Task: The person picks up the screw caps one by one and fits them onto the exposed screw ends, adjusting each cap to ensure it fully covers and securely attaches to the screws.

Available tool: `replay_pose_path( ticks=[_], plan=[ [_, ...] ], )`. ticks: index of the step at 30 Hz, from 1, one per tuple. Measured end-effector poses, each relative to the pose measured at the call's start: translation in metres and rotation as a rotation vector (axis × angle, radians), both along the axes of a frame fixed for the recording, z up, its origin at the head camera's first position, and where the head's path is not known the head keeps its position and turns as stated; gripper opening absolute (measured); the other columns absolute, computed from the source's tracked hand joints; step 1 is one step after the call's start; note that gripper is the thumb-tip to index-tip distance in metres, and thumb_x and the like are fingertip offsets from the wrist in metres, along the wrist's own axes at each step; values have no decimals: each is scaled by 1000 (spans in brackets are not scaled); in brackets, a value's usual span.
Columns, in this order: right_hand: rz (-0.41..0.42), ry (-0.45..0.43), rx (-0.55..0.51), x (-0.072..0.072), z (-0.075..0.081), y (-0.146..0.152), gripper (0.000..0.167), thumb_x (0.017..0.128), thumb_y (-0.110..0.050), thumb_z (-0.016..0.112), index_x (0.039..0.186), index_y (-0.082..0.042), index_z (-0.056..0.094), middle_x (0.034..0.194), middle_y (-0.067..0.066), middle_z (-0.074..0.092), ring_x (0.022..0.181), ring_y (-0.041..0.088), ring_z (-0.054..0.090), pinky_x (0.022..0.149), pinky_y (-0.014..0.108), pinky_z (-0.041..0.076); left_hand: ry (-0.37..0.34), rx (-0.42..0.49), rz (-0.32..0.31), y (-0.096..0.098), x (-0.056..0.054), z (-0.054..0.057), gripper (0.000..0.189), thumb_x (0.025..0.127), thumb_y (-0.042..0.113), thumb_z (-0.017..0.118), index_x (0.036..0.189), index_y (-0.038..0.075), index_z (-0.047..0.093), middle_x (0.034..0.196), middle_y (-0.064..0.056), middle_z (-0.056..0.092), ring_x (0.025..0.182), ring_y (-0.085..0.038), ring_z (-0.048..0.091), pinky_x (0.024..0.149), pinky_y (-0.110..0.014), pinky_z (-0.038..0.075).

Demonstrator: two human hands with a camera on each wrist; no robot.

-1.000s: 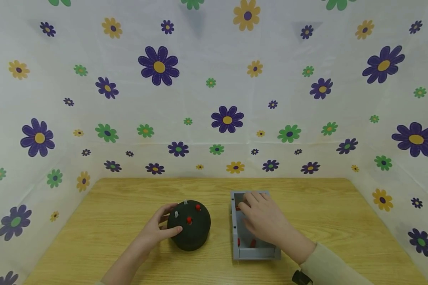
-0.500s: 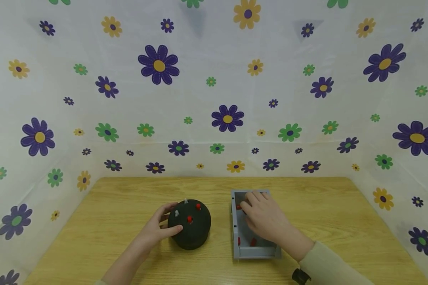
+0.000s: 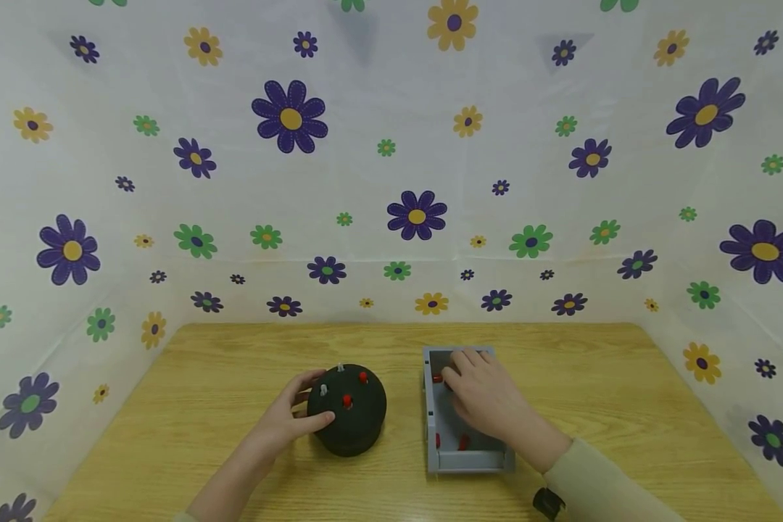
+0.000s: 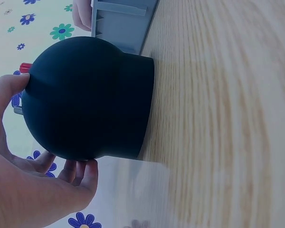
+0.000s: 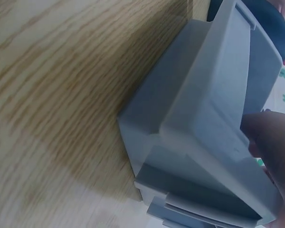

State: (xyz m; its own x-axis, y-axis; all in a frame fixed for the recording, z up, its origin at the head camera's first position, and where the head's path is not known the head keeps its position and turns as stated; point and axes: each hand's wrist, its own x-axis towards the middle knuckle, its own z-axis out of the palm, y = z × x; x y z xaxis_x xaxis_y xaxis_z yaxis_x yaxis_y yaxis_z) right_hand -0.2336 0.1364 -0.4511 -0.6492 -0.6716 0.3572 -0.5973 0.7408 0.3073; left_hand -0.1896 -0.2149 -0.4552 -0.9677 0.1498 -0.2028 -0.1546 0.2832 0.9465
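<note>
A rounded black dome (image 3: 355, 431) stands on the table in the head view. Two red pegs (image 3: 347, 401) and two small grey pieces stick up from its top. My left hand (image 3: 277, 420) grips it from the left, thumb on top and fingers round the far side, as the left wrist view also shows on the dome (image 4: 80, 99). My right hand (image 3: 486, 399) reaches down into a grey bin (image 3: 475, 462), where several red pieces (image 3: 464, 441) lie. Its fingertips are hidden, so I cannot tell whether they hold a piece.
The wooden table (image 3: 235, 351) carries the dome on the left and the bin on the right, a narrow gap between them. White flowered cloth (image 3: 365, 181) rises at the back and both sides. A dark object (image 3: 548, 502) shows by the right sleeve.
Almost nothing moves. The right hand shifts very slightly inside the bin; the left hand stays on the dome.
</note>
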Motion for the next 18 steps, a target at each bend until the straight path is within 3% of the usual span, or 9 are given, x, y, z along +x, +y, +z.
replay_pose_path(
  ticks=[18],
  plan=[
    [-19, -15, 22, -5, -4, -2, 25, 88, -28, 86, 103, -14, 71, 105, 7, 67, 99, 24, 64, 84, 41, 57, 17, -11, -2, 1, -1, 1, 80, 95, 14, 79, 162, 10, 38, 166, -24, 35, 147, -46, 42, 116, -58, 48]
  ],
)
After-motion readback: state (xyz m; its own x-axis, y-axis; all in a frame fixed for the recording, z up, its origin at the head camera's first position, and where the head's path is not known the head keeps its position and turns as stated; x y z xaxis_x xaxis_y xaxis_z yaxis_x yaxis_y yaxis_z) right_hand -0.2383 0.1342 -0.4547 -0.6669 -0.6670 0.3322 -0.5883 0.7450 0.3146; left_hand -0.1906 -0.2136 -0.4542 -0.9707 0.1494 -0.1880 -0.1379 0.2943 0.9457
